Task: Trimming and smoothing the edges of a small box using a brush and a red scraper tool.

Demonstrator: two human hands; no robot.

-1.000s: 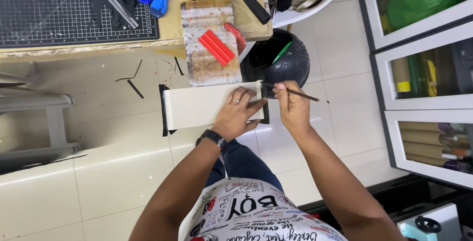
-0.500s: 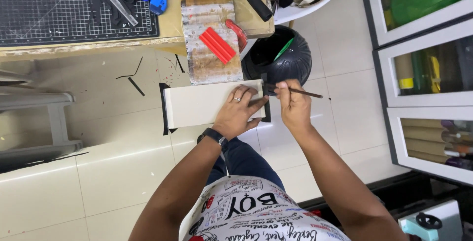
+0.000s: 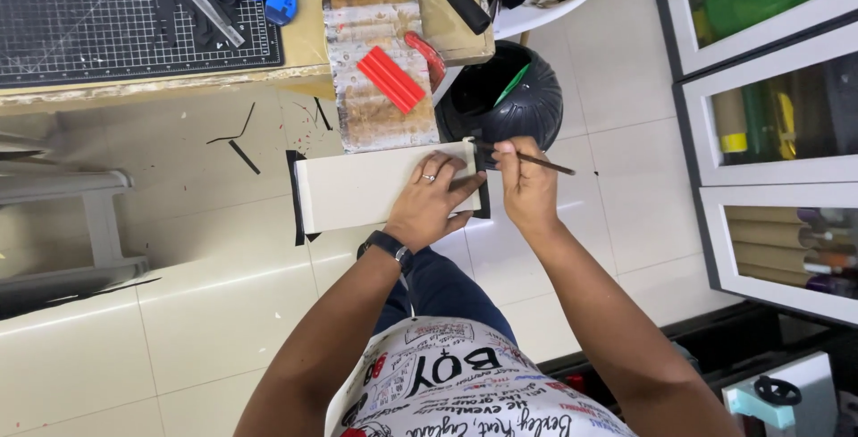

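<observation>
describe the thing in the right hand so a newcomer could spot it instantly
Start at the black round bin on the tiled floor below the desk edge. Just under it, the left hand presses a long cream board flat; at that board's right end the right hand pinches a thin dark brush. It is the only slender stick there, jutting rightward past the fingers.

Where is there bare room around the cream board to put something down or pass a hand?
Bare floor tile lies left of and below the cream board, up to the grey stool. More lies right of the right hand, toward the cabinets. It is crowded above: the worn plank, black bin and cluttered tabletop. The left hand presses on the board.
</observation>
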